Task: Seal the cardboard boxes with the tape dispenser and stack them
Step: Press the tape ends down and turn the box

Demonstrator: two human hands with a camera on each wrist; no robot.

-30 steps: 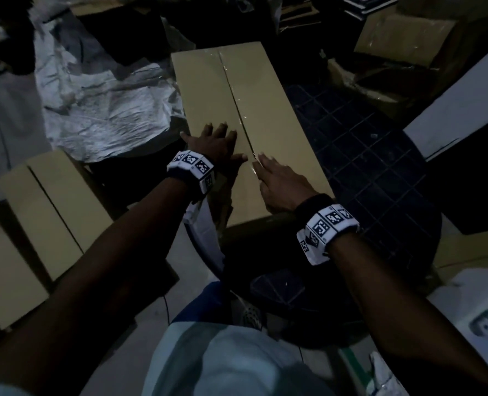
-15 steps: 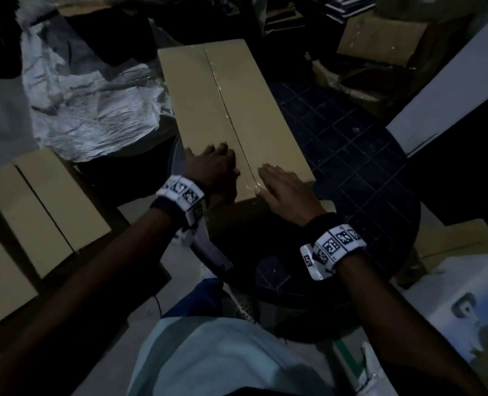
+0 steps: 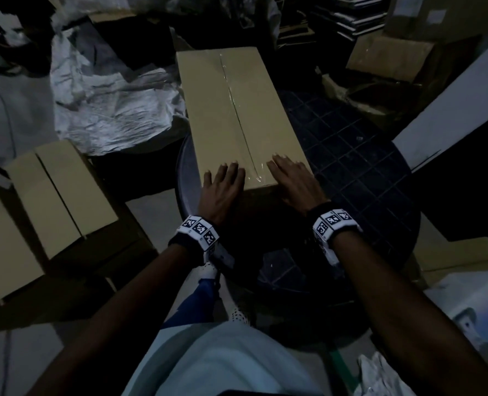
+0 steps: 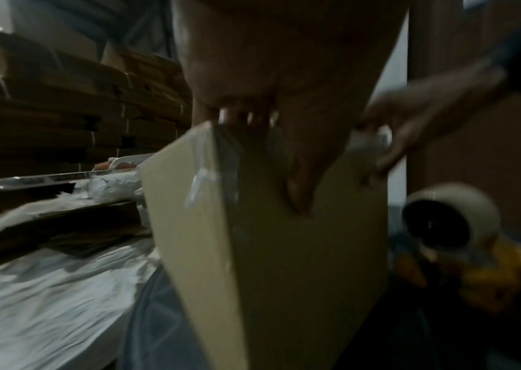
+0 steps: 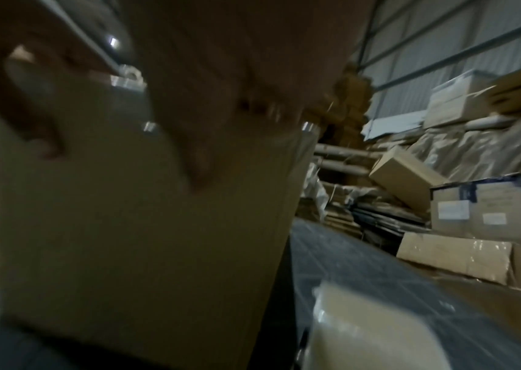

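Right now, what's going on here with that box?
A person is pressing both hands flat on the near end of a long cardboard box lying on a dark round table. The left hand and right hand sit either side of the taped centre seam. The tape dispenser lies beside the box, untouched.

We see crumpled white plastic sheeting (image 3: 114, 110) left of a dark round grid-top table (image 3: 359, 178), flattened cardboard stacks (image 4: 62, 105) behind, and a printed white carton (image 3: 477, 307) lower right.
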